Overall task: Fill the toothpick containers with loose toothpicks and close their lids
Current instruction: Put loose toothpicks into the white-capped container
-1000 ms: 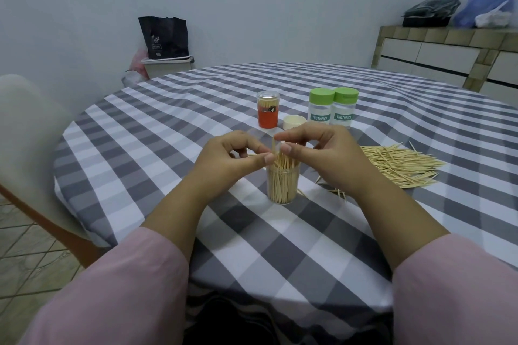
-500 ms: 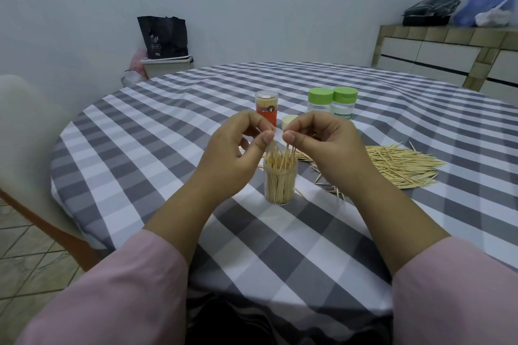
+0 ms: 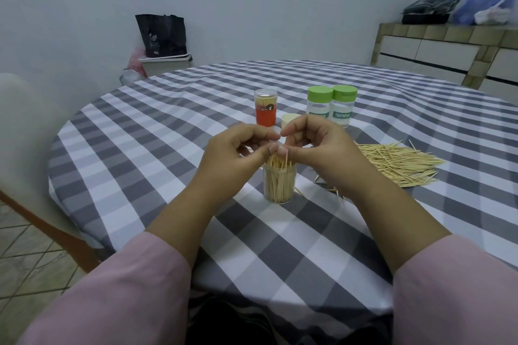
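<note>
Clear plastic, the open jar [image 3: 279, 186] stands upright near the middle of the checked table [image 3: 157, 131], packed with toothpicks whose tips poke above its rim. I see my left hand [image 3: 238, 148] and right hand [image 3: 314, 145] meeting just over it, fingers curled, thumbs and forefingers nearly touching. They seem to pinch a toothpick [image 3: 286, 161] above the jar, though I cannot tell which hand grips it. Right of the jar lies the loose pile [image 3: 398, 162]. Farther off stand an orange jar [image 3: 265, 111], a pale lid [image 3: 290, 120] and two green-capped jars [image 3: 332, 106].
</note>
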